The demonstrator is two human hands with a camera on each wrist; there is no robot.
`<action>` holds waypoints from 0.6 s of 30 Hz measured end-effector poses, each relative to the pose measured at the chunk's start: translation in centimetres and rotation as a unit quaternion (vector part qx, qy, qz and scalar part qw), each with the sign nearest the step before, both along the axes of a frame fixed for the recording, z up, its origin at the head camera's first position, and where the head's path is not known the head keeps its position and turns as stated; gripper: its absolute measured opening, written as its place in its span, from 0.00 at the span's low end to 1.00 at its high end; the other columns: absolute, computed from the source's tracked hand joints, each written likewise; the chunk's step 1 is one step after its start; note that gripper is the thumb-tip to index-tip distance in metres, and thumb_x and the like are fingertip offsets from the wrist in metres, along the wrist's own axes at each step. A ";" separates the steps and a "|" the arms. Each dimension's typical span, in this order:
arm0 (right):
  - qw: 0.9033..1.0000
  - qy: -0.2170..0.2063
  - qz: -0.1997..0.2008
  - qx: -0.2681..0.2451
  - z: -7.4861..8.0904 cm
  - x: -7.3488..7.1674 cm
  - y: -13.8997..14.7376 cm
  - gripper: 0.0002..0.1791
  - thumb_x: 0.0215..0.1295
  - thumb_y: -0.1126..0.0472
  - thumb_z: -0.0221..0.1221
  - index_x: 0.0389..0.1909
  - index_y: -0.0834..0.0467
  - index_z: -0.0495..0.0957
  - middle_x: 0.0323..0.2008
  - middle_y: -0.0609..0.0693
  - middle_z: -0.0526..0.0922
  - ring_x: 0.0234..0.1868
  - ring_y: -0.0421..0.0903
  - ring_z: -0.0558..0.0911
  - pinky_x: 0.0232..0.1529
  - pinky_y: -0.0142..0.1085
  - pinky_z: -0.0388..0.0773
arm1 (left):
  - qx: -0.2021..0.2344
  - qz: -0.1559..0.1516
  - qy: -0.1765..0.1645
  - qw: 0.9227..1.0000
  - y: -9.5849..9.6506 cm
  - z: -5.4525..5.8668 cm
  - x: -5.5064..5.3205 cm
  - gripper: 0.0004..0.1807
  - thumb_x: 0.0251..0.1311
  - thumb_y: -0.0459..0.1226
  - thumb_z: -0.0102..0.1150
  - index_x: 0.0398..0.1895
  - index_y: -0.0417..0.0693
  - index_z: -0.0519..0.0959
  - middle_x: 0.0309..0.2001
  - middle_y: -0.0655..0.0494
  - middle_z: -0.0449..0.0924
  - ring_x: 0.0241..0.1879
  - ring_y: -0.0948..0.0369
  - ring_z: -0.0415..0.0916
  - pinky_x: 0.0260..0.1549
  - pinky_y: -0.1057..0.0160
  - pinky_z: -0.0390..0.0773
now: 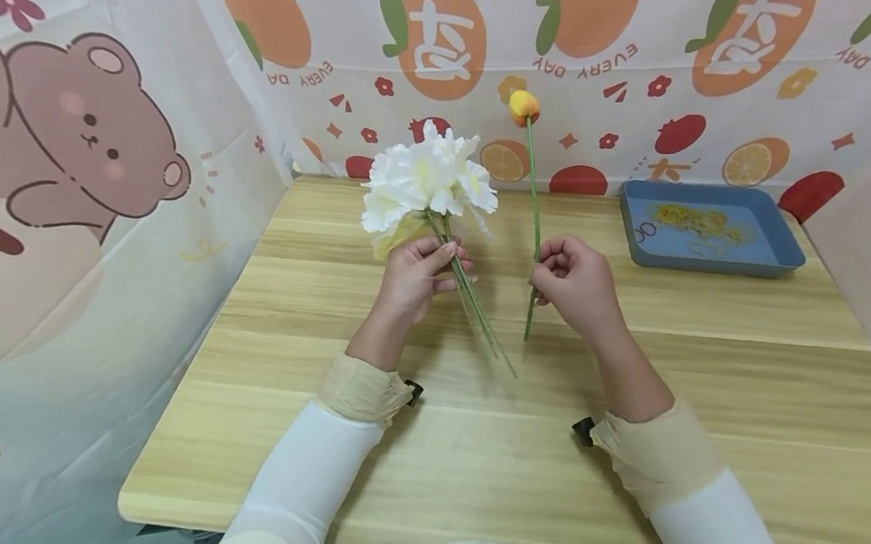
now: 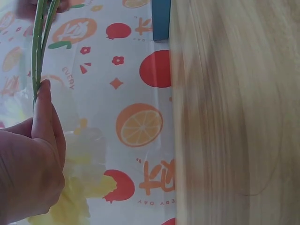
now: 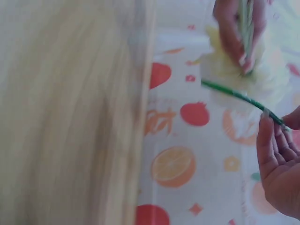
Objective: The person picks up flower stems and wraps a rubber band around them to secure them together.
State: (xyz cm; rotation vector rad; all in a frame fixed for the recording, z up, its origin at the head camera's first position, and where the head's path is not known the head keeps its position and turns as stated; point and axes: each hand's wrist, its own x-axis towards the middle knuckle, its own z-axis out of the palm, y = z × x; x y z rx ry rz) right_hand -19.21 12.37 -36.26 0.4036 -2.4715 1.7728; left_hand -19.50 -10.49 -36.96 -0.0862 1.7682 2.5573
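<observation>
In the head view my left hand [image 1: 408, 283] grips the thin green stems of a bunch of white artificial flowers [image 1: 434, 172], with some pale yellow petals below. The stems [image 2: 37, 56] pass between thumb and fingers, their cut ends angling down to the right over the table. To the right, my right hand [image 1: 580, 285] pinches the lower stem of a single yellow-orange artificial tulip [image 1: 524, 107], held nearly upright apart from the bunch. The right wrist view has the tulip's stem [image 3: 234, 95] between thumb and fingertips; its bloom is out of that view.
A blue tray [image 1: 713, 264] holding several yellowish rubber bands [image 1: 696, 221] stands at the back right of the wooden table [image 1: 498, 475]. Behind the table hangs a fruit-printed cloth [image 1: 310, 123]; at the left is a bear-printed one [image 1: 107, 127].
</observation>
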 end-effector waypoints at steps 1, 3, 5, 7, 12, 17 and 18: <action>1.000 0.027 0.006 0.004 0.1 0.6 -0.2 0.06 0.60 0.69 0.58 0.38 0.63 0.76 0.27 0.54 0.80 0.23 0.46 0.79 0.22 0.34 0.83 | -0.003 0.004 -0.002 1.000 0.0 0.0 0.0 0.06 0.69 0.29 0.55 0.33 0.37 0.79 0.32 0.50 0.82 0.30 0.59 0.85 0.33 0.60 0.88; 0.996 0.087 0.021 0.026 0.4 1.7 -0.7 0.06 0.59 0.70 0.59 0.37 0.62 0.77 0.26 0.52 0.80 0.25 0.44 0.78 0.22 0.31 0.81 | -0.007 0.011 -0.007 1.000 -0.1 -0.1 0.1 0.07 0.68 0.29 0.55 0.31 0.37 0.79 0.34 0.49 0.83 0.30 0.59 0.85 0.32 0.63 0.88; 0.987 0.143 0.040 0.059 0.6 2.6 -1.3 0.06 0.57 0.70 0.60 0.35 0.61 0.78 0.26 0.49 0.81 0.26 0.42 0.79 0.23 0.29 0.80 | -0.011 0.017 -0.009 1.000 -0.1 0.0 0.1 0.08 0.68 0.29 0.56 0.29 0.37 0.78 0.35 0.48 0.83 0.30 0.60 0.85 0.31 0.65 0.88; 0.976 0.184 0.057 0.101 0.5 3.2 -2.0 0.06 0.56 0.70 0.60 0.34 0.60 0.79 0.24 0.47 0.82 0.26 0.39 0.78 0.24 0.28 0.79 | -0.015 0.021 -0.008 1.000 -0.2 0.0 0.1 0.07 0.68 0.29 0.56 0.31 0.36 0.79 0.34 0.49 0.83 0.30 0.60 0.85 0.30 0.66 0.87; 0.951 0.226 0.066 0.198 -0.3 3.7 -3.6 0.06 0.54 0.69 0.60 0.34 0.59 0.79 0.20 0.45 0.79 0.20 0.38 0.73 0.20 0.29 0.72 | -0.019 0.023 -0.003 1.000 -0.2 0.2 0.2 0.06 0.68 0.30 0.57 0.35 0.34 0.80 0.29 0.52 0.83 0.30 0.61 0.85 0.32 0.64 0.88; 0.944 0.233 0.071 0.223 -0.9 3.9 -4.3 0.22 0.59 0.70 0.60 0.57 0.61 0.77 0.22 0.47 0.80 0.19 0.39 0.72 0.19 0.30 0.71 | -0.035 0.026 -0.007 0.999 -0.1 0.3 0.2 0.07 0.68 0.31 0.57 0.33 0.37 0.81 0.31 0.53 0.84 0.32 0.61 0.85 0.32 0.64 0.88; 0.943 0.234 0.072 0.224 -1.1 3.9 -4.4 0.26 0.61 0.69 0.60 0.62 0.61 0.74 0.23 0.48 0.80 0.20 0.39 0.72 0.19 0.30 0.72 | -0.040 0.027 -0.009 0.999 0.0 0.3 0.2 0.07 0.68 0.31 0.58 0.32 0.38 0.81 0.32 0.53 0.84 0.33 0.60 0.85 0.32 0.65 0.88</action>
